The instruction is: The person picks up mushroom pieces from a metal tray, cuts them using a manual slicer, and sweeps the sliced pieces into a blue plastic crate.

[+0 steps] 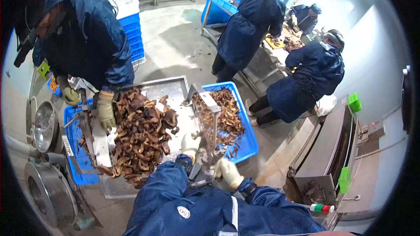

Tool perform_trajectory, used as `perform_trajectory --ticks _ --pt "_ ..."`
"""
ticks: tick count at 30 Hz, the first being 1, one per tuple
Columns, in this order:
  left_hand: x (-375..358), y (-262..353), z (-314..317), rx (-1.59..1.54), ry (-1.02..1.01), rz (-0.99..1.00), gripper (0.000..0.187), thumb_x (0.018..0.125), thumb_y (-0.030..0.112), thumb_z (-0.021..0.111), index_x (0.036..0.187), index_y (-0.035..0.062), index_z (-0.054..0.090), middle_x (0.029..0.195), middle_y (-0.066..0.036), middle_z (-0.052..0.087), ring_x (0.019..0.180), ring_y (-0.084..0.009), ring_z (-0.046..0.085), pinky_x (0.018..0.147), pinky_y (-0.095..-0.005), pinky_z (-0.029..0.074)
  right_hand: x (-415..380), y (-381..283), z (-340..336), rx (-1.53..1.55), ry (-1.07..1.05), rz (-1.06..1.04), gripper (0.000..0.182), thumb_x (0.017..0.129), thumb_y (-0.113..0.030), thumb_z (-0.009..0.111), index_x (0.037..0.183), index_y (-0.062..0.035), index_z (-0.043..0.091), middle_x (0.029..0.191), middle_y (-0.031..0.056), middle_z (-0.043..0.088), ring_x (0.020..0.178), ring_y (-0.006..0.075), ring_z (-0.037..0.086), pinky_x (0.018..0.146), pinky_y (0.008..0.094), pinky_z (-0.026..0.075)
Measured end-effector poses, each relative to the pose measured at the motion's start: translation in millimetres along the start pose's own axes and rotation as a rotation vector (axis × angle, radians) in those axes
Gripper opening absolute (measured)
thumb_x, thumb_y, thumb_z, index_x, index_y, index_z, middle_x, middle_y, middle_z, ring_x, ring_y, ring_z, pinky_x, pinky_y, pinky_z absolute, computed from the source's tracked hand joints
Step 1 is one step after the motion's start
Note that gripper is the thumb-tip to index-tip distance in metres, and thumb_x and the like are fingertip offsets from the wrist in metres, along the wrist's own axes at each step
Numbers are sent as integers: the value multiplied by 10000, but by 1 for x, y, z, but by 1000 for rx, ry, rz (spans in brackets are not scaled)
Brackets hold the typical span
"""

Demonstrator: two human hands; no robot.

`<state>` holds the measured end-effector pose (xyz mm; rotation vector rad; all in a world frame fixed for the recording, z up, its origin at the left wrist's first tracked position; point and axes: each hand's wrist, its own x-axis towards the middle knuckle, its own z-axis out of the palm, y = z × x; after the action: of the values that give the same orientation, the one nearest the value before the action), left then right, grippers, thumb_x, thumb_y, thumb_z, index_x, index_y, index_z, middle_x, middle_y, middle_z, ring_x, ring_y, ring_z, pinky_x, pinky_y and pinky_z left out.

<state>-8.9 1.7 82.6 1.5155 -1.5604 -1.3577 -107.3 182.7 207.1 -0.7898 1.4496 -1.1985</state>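
My left hand [190,144], in a white glove, is at the table's near right edge, beside a metal cutter [214,124]. Its fingers curl with the thumb up; what they hold, if anything, I cannot make out. My right hand [229,173], also gloved, closes round the near end of the cutter, at what looks like its handle. Under the cutter sits a blue crate [247,142] with thin brown slices [227,109]. To the left of my hands, a large heap of brown mushroom-like pieces [142,135] covers much of the steel table [164,88].
Across the table a co-worker [94,39] in gloves works at a second cutter [87,133] above another blue crate [83,178]. Several more people stand at a table [267,67] behind. Stacked blue crates [134,35] rise beyond; steel machinery [326,148] lies at right.
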Motion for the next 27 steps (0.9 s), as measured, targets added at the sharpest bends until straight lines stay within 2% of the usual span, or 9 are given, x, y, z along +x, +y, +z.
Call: perform_trajectory --ticks 3,6,7,9,10,15,18,22,27 --pt "5 -6 2 80 -7 43 324 731 268 794 933 45 673 845 -149 696 795 -312 679 734 -405 529 -3 61 -15 -110 -29 204 399 1066 -323 414 882 -21 598 762 72 640 693 157 567 702 296 476" --pt "3 0 1 60 23 32 298 750 269 780 921 47 679 838 -168 691 792 -325 682 728 -408 528 -5 -43 9 71 25 299 389 1052 -241 413 755 -41 566 665 56 568 601 168 535 627 307 469" --pt "4 7 -1 125 -35 12 289 772 252 767 944 39 674 839 -164 693 786 -314 685 723 -402 531 9 -62 8 -372 72 -240 398 1055 -240 403 743 -43 550 622 55 545 557 167 516 643 312 492" --pt "-8 46 -18 11 -138 -148 271 817 213 738 990 19 664 843 -154 699 783 -290 692 718 -393 538 16 -58 10 -340 111 -403 417 1060 -242 386 723 -42 529 576 64 522 497 171 490 707 337 538" --pt "-18 72 -28 -178 -155 -269 262 839 193 721 1012 7 659 846 -147 702 786 -276 697 720 -389 543 17 -48 11 113 121 -39 428 1061 -245 379 714 -40 523 572 74 522 480 176 483 755 356 561" --pt "11 -20 1 -95 -186 -28 258 867 90 695 1100 -2 634 922 -125 690 753 -211 660 678 -332 564 0 65 -10 -125 6 72 470 1075 -313 376 728 -32 522 626 74 554 557 170 543 690 352 503" --pt "10 -14 -5 -137 -179 -54 242 866 95 693 1086 2 651 918 -118 690 791 -200 665 723 -337 557 0 -23 4 -115 25 212 485 1076 -340 381 718 -38 507 599 53 511 542 152 519 695 342 519" --pt "-7 20 -17 -132 -173 -122 258 862 102 712 1096 0 669 904 -105 694 819 -195 680 723 -342 553 20 -78 13 171 99 29 363 1047 -212 437 753 -21 533 570 53 494 478 142 498 711 335 567" --pt "4 3 -12 -231 -219 -169 202 901 52 676 1084 -32 656 887 -120 687 676 -147 659 623 -288 560 2 47 -11 4 -40 76 347 1034 -208 427 761 -21 529 612 69 540 541 147 538 713 305 531"
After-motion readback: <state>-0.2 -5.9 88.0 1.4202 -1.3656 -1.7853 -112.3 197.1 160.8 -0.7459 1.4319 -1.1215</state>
